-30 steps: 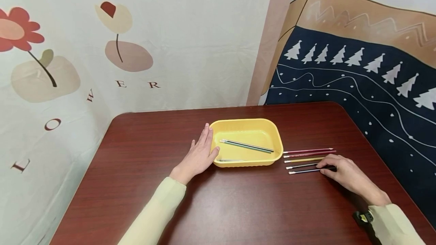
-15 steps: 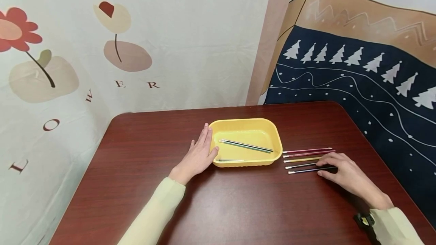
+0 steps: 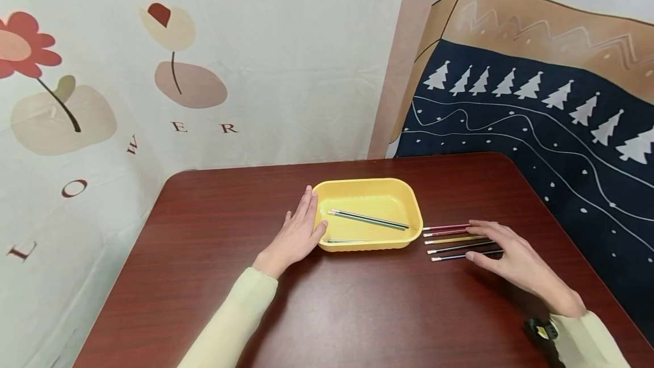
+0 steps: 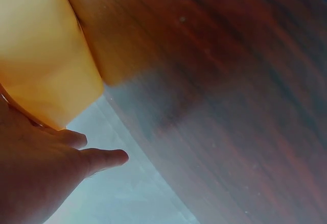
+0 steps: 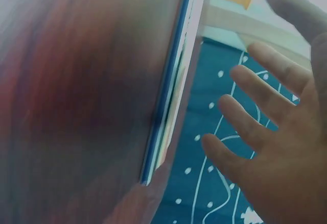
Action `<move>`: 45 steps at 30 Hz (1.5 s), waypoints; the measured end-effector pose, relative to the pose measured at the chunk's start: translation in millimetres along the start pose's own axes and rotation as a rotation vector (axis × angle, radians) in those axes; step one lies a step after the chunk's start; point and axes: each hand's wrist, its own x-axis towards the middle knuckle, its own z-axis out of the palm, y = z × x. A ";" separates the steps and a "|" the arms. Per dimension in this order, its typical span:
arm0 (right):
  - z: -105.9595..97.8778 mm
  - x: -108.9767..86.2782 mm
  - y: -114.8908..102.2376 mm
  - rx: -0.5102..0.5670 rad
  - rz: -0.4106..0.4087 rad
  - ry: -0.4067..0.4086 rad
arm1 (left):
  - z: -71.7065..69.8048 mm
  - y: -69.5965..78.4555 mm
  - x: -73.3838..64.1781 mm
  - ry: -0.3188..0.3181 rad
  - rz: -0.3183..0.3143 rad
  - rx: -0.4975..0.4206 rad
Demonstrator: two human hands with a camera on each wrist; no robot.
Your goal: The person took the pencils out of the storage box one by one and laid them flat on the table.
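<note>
My left hand (image 3: 293, 237) rests against the left end of a yellow plastic tray (image 3: 380, 202), fingers straight along its side. In the left wrist view the thumb side of the hand (image 4: 41, 157) lies beside the tray wall (image 4: 46, 50). Dark and green pencils (image 3: 368, 220) lie in the tray. Right of it several pencils lie in a row: red, yellow (image 3: 447, 241), black and, nearest the front, blue (image 3: 452, 257). Over their right ends my right hand (image 3: 516, 260) is spread, covering them. The right wrist view shows its fingers (image 5: 265, 91) apart, with nothing between them.
The dark red-brown table (image 3: 368, 305) has rounded far corners. Behind it hangs a pale cloth with flowers (image 3: 176, 72), and at the right a navy cloth with white trees (image 3: 511, 112). A black watch (image 3: 541, 329) is on the right wrist.
My right hand has lifted off the front pencils and spread its fingers, reaching slightly left and toward the far pencils. The left hand, the tray and the pencils stay in place.
</note>
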 end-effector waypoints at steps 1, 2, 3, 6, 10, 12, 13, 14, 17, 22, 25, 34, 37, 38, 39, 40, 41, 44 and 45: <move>0.5 1.7 -3.6 0.011 0.003 0.007 | -0.1 0.0 -0.1 0.000 -0.001 -0.002; 1.0 3.5 -7.3 0.027 0.006 0.012 | -0.1 0.0 -0.2 -0.002 -0.003 -0.003; 1.5 5.5 -11.4 0.044 0.009 0.021 | -0.1 0.0 -0.2 -0.002 -0.005 -0.007; 3.8 12.9 -24.1 0.085 0.010 0.045 | 0.2 -0.3 0.3 -0.006 -0.008 -0.018; 8.9 25.2 -40.4 0.115 0.008 0.075 | 0.7 -0.5 1.0 -0.009 -0.009 -0.020; 12.2 32.1 -47.7 0.130 0.003 0.078 | 0.8 -0.3 0.9 -0.008 -0.010 -0.018; 14.0 35.5 -51.4 0.138 -0.001 0.078 | 0.9 -0.3 0.8 -0.007 -0.010 -0.019; 16.0 38.8 -54.9 0.145 -0.004 0.076 | 1.1 -0.3 0.8 -0.007 -0.009 -0.019; 23.1 48.9 -64.9 0.168 -0.023 0.068 | 1.4 0.1 0.7 -0.005 -0.006 -0.025; 36.2 65.4 -80.3 0.203 -0.078 0.061 | 1.7 0.2 0.1 -0.004 -0.006 -0.026; 43.6 75.0 -88.7 0.215 -0.098 0.050 | 2.1 -0.1 0.0 0.001 -0.005 -0.028; 62.4 99.1 -110.1 0.235 -0.089 -0.012 | 2.8 -1.5 1.6 0.001 -0.001 -0.025; 67.0 107.6 -115.8 0.238 -0.098 -0.023 | 2.6 -1.8 1.7 -0.001 -0.001 -0.022; 68.7 110.4 -117.5 0.237 -0.102 -0.025 | 2.5 -1.8 1.7 -0.001 -0.001 -0.022; 70.6 113.2 -118.8 0.232 -0.108 -0.026 | 2.5 -1.9 1.6 0.000 0.000 -0.022; 72.3 115.9 -120.3 0.227 -0.111 -0.026 | 2.3 -1.8 1.6 0.000 0.000 -0.021; 73.9 118.5 -121.9 0.223 -0.114 -0.029 | 2.2 -1.8 1.4 0.000 -0.001 -0.020; 79.0 126.0 -126.3 0.217 -0.117 -0.042 | 1.8 -1.4 1.2 0.002 -0.003 -0.018; 80.7 128.4 -127.5 0.216 -0.121 -0.048 | 1.7 -1.3 1.0 0.002 -0.004 -0.016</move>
